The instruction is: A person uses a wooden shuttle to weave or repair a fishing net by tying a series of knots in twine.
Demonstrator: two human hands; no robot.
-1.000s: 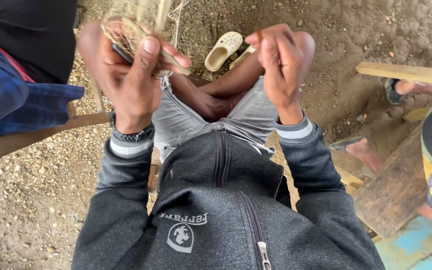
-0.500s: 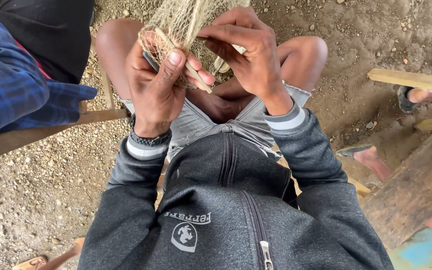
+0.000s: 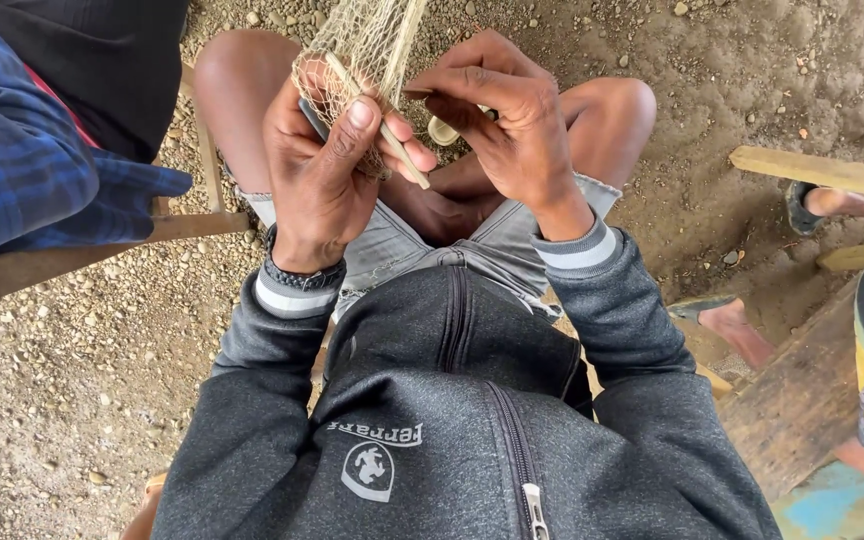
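Up close, left hand grip pinching net and stick, right hand pinched beside.

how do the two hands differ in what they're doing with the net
The left hand grips the bunched net and a thin stick pinned under its thumb, palm side turned to the camera. The right hand shows its back, fingers curled, pinching a small pale tool beside the net. The left wrist wears a dark band; the right shows none. Both are raised over the knees, in grey striped cuffs.
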